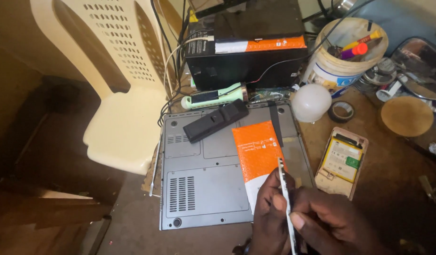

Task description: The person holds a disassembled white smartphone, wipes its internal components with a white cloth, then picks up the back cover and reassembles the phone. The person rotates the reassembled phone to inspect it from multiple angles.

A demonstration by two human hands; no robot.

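Note:
My left hand [270, 215] and my right hand [329, 222] together pinch a thin flat phone part [285, 189], seen edge-on, at the bottom of the head view. They hover over the near right corner of an upturned grey laptop [203, 184]. On the laptop lie an orange and white pouch [258, 153], a black laptop battery [215, 120] and a black strip [276, 123]. To the right of my hands, an opened phone [341, 160] with its battery exposed rests on the brown table.
A cream plastic chair [121, 108] stands at left. Behind the laptop: a black box with an orange band [246, 56], a green torch [213, 97], cables, a white bulb [311, 102], a tape roll [341, 111], a white bucket of tools [345, 52], a round wooden disc [407, 116].

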